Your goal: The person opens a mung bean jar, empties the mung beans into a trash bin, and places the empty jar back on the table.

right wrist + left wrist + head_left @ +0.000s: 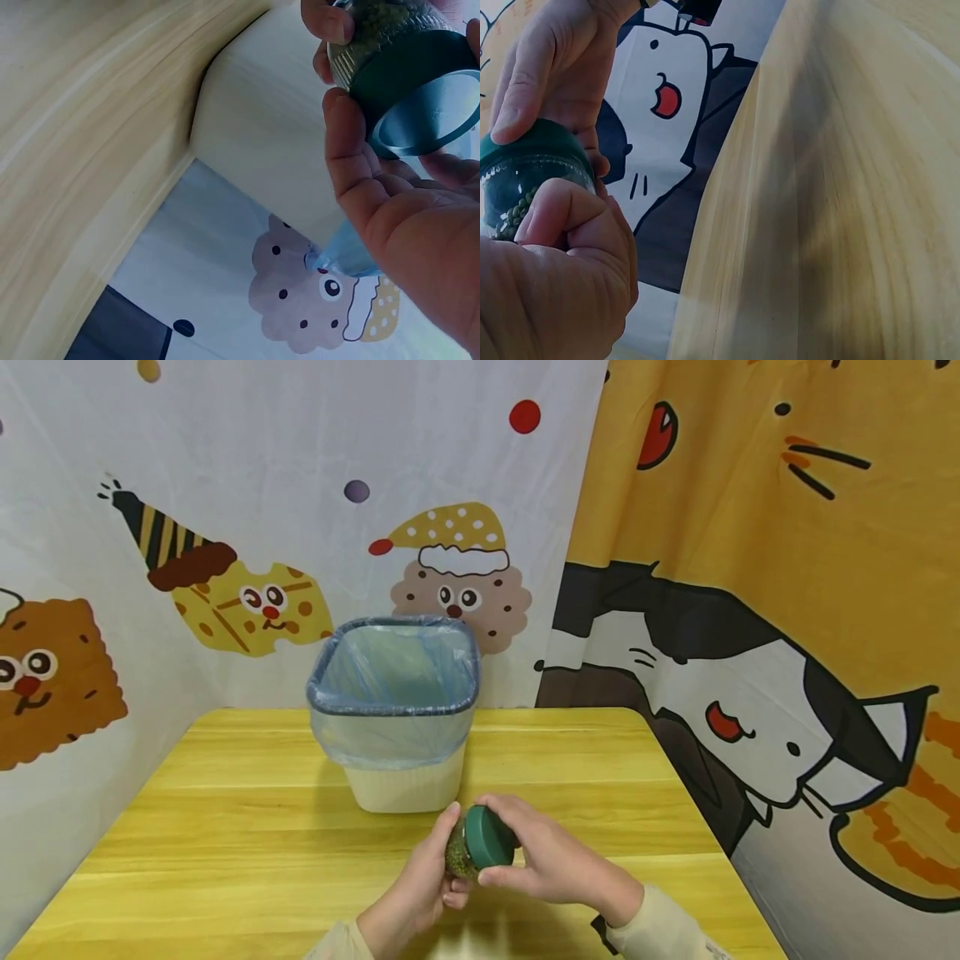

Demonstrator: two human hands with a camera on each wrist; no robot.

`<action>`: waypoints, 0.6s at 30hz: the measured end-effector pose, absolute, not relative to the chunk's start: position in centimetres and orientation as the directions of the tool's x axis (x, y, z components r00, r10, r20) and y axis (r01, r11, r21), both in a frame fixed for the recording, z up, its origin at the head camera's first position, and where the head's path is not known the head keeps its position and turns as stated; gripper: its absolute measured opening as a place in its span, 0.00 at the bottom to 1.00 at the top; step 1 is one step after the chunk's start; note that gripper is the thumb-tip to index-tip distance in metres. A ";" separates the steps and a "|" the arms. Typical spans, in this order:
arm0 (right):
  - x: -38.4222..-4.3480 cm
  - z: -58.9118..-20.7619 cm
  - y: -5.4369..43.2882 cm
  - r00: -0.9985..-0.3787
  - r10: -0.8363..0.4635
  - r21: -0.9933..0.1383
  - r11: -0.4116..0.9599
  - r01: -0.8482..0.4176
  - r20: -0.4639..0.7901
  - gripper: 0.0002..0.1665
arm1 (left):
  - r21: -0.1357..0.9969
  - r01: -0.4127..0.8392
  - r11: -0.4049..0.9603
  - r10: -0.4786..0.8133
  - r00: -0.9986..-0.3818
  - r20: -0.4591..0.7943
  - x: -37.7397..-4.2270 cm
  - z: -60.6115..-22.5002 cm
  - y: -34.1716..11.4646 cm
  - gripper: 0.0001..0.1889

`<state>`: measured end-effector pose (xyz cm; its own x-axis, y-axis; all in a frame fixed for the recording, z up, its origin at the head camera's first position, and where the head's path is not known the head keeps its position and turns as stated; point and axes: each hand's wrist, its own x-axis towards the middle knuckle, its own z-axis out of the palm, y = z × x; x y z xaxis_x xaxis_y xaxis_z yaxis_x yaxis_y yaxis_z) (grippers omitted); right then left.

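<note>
Both hands hold a small clear jar point(458, 852) above the near part of the table, its contents green and grainy like small beans. My left hand point(422, 878) grips the jar's body, thumb along its side. The fingers and thumb of my right hand point(551, 857) are curled round the green lid point(491, 837), which sits on the jar. In the left wrist view, green grains point(514, 216) show through the clear wall beside the left thumb. The lid's top has a raised ring point(431, 112), seen in the right wrist view. The jar lies tilted, lid toward the right.
A cream bin point(405, 785) lined with a translucent blue bag point(390, 739) stands on the wooden table point(247, 827), just beyond the hands. Behind the table hangs a printed cloth point(285, 460), with a yellow cat-patterned curtain point(720, 518) along the right side.
</note>
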<state>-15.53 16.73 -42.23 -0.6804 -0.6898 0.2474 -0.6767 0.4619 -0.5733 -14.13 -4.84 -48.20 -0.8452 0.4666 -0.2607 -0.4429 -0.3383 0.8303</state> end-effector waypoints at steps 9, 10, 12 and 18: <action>-15.6 -41.8 15.9 -0.871 -0.492 -0.759 0.570 -0.315 -0.009 0.48 | 0.815 -0.436 -0.381 0.413 -0.869 -0.271 -14.1 -48.6 -4.4 0.35; -15.6 -41.8 15.8 -0.875 -0.483 -0.764 0.570 -0.301 -0.016 0.46 | 0.812 -0.439 -0.385 0.414 -0.868 -0.273 -14.1 -48.6 -4.3 0.35; -15.6 -41.7 15.7 -0.876 -0.481 -0.764 0.570 -0.302 -0.013 0.43 | 0.808 -0.444 -0.387 0.420 -0.865 -0.274 -14.1 -48.6 -4.3 0.35; -15.7 -41.8 16.1 -0.839 -0.539 -0.735 0.540 -0.409 0.071 0.44 | 0.808 -0.453 -0.377 0.459 -0.849 -0.262 -14.3 -48.3 -4.5 0.34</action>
<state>-15.68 16.08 -41.83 -0.8393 -0.5389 0.0713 -0.4093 0.5400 -0.7355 -14.27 -4.49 -48.27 -0.8489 0.4592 -0.2618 -0.4530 -0.3768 0.8080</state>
